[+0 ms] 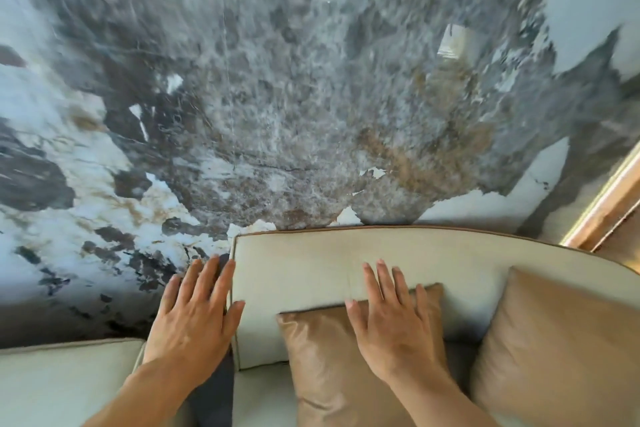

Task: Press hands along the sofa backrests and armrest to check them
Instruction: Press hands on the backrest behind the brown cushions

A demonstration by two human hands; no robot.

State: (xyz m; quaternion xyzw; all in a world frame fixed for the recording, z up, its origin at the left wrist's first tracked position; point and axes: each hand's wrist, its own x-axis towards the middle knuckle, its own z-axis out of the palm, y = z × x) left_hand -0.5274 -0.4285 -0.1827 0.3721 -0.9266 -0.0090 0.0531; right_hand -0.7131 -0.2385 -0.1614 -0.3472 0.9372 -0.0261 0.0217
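Note:
A cream sofa backrest (311,263) with brown piping runs from the centre to the right, against a marble wall. A lower cream backrest section (62,371) sits at the bottom left, with a dark gap between the two. My left hand (194,315) is flat with fingers spread, over the dark gap at the left edge of the taller backrest. My right hand (394,319) lies flat with fingers spread on a tan satin cushion (325,364) that leans on the backrest; its fingertips reach the cream fabric.
A larger tan cushion (554,343) leans on the backrest at the right. The grey, white and brown marble wall (277,97) fills the view behind the sofa. A wooden strip with a lit edge (602,204) stands at the far right.

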